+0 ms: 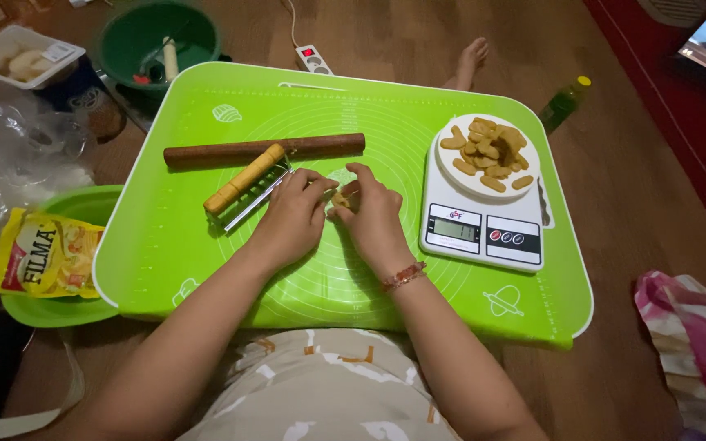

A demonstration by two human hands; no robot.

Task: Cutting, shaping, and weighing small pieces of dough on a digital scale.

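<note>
My left hand (292, 216) and my right hand (373, 216) meet over the middle of a bright green silicone mat (206, 261), fingers pinched together on a small tan piece of dough (341, 198). Just left of my left hand lies a metal dough blender with a yellow wooden handle (243, 181). Behind it a dark brown rolling pin (263, 150) lies crosswise. To the right stands a white kitchen scale (484, 229) with several tan dough pieces (490, 155) piled on its round plate.
A green bowl (157, 37) with utensils stands at the back left, beside a white tray (22, 53) of pale pieces. A yellow pouch (46, 253) rests on a green lid. A power strip (314, 59), a green bottle (564, 102), a foot (469, 61) and pink cloth (696, 343) surround the mat.
</note>
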